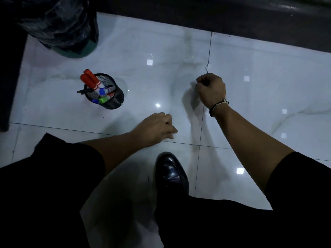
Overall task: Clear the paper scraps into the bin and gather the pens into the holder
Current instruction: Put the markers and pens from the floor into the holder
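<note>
A black mesh pen holder (107, 97) stands on the white tiled floor with several markers in it, two red-capped ones (89, 79) sticking up highest. The bin (68, 27), lined with a black plastic bag, stands at the top left. My left hand (157, 127) rests low over the tile to the right of the holder, palm down and fingers loosely bent, with nothing visible in it. My right hand (211, 90) is farther right, closed into a fist just above the floor; whatever may be inside is hidden. No loose pens or paper scraps show on the floor.
My black shoe (170, 170) and dark trouser legs fill the bottom of the view. A dark strip (232, 18) runs along the far edge of the tiles. A dark upright surface (9, 77) borders the left side. A wristband sits on my right wrist.
</note>
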Action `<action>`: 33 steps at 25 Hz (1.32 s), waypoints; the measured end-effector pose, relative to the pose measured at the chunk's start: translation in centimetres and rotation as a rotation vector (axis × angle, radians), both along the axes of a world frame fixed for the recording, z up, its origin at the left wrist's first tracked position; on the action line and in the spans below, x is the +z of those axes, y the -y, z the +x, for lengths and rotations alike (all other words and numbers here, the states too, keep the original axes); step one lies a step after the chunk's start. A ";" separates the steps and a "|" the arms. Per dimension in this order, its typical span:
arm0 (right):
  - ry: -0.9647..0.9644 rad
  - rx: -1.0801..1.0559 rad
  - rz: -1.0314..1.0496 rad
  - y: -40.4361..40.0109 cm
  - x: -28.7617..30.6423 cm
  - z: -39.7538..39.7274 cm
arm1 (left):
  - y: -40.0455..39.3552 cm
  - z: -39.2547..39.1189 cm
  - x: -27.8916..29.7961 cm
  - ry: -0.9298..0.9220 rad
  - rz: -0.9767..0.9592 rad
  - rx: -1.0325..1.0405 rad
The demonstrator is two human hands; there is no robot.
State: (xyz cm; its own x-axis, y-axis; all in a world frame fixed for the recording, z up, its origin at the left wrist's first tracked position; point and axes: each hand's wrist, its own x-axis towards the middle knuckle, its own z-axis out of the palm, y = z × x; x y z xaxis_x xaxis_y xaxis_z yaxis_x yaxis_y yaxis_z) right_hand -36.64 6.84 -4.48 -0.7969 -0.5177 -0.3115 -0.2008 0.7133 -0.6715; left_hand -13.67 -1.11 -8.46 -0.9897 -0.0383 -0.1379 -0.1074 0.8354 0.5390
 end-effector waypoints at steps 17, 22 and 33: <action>-0.317 0.086 0.337 4.0 -2.2 -6.2 | 3.5 -3.4 2.5 -0.161 0.233 0.485; 0.037 0.032 -0.066 6.5 1.5 -1.6 | 6.1 -5.3 8.5 -0.391 0.272 0.653; -0.245 0.428 -0.653 27.3 19.3 11.3 | 19.2 4.1 24.2 -0.934 0.177 1.201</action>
State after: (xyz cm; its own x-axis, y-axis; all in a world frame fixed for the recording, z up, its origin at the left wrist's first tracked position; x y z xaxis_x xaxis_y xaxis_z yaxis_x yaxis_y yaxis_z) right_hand -25.33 -20.45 14.86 -0.4951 -0.8094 0.3158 -0.5621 0.0212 -0.8268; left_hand -9.57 -20.36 15.75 -0.1199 -0.9050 0.4082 -0.2283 0.4253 0.8758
